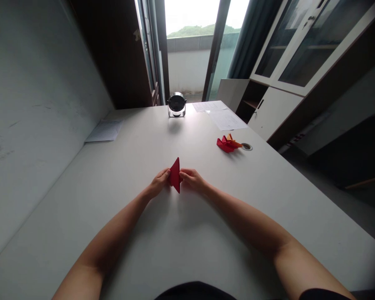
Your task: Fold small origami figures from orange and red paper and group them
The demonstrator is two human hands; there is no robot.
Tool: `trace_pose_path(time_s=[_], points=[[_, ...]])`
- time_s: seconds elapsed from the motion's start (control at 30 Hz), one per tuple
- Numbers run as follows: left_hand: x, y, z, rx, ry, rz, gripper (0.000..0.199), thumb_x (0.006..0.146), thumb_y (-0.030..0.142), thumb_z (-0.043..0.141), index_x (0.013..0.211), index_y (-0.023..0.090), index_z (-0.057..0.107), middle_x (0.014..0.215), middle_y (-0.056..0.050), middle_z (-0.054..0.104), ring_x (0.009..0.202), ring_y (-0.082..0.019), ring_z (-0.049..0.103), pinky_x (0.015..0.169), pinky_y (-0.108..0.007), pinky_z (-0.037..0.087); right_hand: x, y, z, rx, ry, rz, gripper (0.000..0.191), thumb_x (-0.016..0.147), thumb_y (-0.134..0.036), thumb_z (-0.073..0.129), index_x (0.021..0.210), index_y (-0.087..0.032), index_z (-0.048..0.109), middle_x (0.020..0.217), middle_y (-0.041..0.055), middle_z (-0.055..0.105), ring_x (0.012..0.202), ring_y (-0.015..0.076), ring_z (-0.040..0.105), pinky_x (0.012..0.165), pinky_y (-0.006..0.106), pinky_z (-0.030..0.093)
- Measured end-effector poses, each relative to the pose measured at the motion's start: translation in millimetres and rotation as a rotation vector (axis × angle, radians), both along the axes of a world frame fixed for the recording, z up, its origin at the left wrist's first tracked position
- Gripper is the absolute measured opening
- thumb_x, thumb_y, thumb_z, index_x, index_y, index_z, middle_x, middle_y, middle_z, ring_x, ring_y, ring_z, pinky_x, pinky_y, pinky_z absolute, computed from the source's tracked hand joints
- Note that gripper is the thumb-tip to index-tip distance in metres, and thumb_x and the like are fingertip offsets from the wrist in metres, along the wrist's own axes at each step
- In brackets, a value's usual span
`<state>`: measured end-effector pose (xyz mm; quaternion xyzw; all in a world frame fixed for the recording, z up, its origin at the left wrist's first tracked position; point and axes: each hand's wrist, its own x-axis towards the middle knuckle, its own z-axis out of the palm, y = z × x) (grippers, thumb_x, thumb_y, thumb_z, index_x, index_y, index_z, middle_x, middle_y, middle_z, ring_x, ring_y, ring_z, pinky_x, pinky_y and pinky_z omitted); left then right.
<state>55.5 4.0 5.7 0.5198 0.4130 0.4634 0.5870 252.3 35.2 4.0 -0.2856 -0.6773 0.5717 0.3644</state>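
Note:
A red folded paper [175, 175], shaped like a narrow triangle with its long edge upright, is between my two hands above the middle of the white table [137, 154]. My left hand [160, 181] pinches it from the left side, thumb on the near face. From the right, my right hand [192, 179] grips it at its long edge with thumb and fingers closed. The fingers behind the paper are partly hidden. Off to the right lie folded red and orange paper pieces [228, 144], touched by neither hand.
A round black device on a metal stand [176, 104] stands at the table's far edge. Printed sheets [226, 119] lie at the far right, more papers [104, 131] by the left wall. A cable hole [247, 146] sits beside the folded pieces. White cabinets [276, 108] stand beyond the right edge.

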Motion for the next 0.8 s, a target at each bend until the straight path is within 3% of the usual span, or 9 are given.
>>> trace_pose_path(time_s=[0.17,0.3,0.37,0.5,0.63,0.8], points=[[-0.6,-1.4,1.9,-0.023,-0.059,-0.014,0.05,0.088,0.063,0.059,0.103,0.015,0.065,0.084,-0.006,0.067,0.073,-0.018,0.063,0.068,-0.03,0.05,-3.1,-0.5,-1.9,-0.048,0.041,0.028,0.047,0.088,-0.06,0.06,0.098,-0.016,0.071,0.087,0.0063,0.071,0.078,0.0196,0.065,0.074,0.032,0.053],[-0.4,-0.8,2.4,0.068,0.081,-0.053,0.039,0.092,0.056,0.058,0.09,0.017,0.063,0.078,-0.002,0.062,0.069,-0.014,0.056,0.065,-0.026,0.045,-7.3,-0.8,-8.3,0.016,0.025,-0.057,0.036,0.088,-0.049,0.062,0.1,-0.017,0.072,0.096,0.0074,0.074,0.084,0.022,0.068,0.077,0.034,0.054],[0.3,0.1,1.8,0.151,0.172,-0.003,0.035,0.093,0.052,0.058,0.091,0.017,0.062,0.08,-0.002,0.062,0.071,-0.014,0.056,0.066,-0.026,0.045,-8.6,-0.1,-11.6,0.045,0.0,-0.114,0.03,0.088,-0.043,0.062,0.096,-0.016,0.072,0.093,0.0074,0.075,0.082,0.0222,0.068,0.075,0.034,0.054],[0.6,-0.5,2.5,0.268,0.358,0.182,0.034,0.091,0.046,0.062,0.114,0.02,0.06,0.099,-0.006,0.065,0.078,-0.017,0.061,0.07,-0.029,0.048,-8.7,2.3,-14.3,0.116,-0.063,-0.271,0.018,0.083,-0.032,0.064,0.092,-0.017,0.069,0.082,0.0043,0.073,0.072,0.0192,0.065,0.065,0.029,0.051],[3.1,-6.9,6.7,0.376,0.497,0.201,0.041,0.086,0.041,0.069,0.12,0.022,0.056,0.119,-0.01,0.059,0.091,-0.019,0.064,0.071,-0.03,0.051,-7.5,1.8,-12.4,0.212,-0.148,-0.334,0.011,0.08,-0.025,0.062,0.088,-0.018,0.066,0.076,0.0016,0.071,0.065,0.0157,0.061,0.059,0.026,0.046],[5.7,-12.2,11.7,0.57,0.637,0.313,0.045,0.085,0.037,0.071,0.121,0.024,0.048,0.123,-0.009,0.053,0.098,-0.02,0.061,0.078,-0.033,0.052,-6.8,-1.4,-10.8,0.368,-0.245,-0.412,0.005,0.08,-0.023,0.064,0.081,-0.02,0.06,0.069,0.0002,0.067,0.058,0.0126,0.055,0.056,0.024,0.041]])
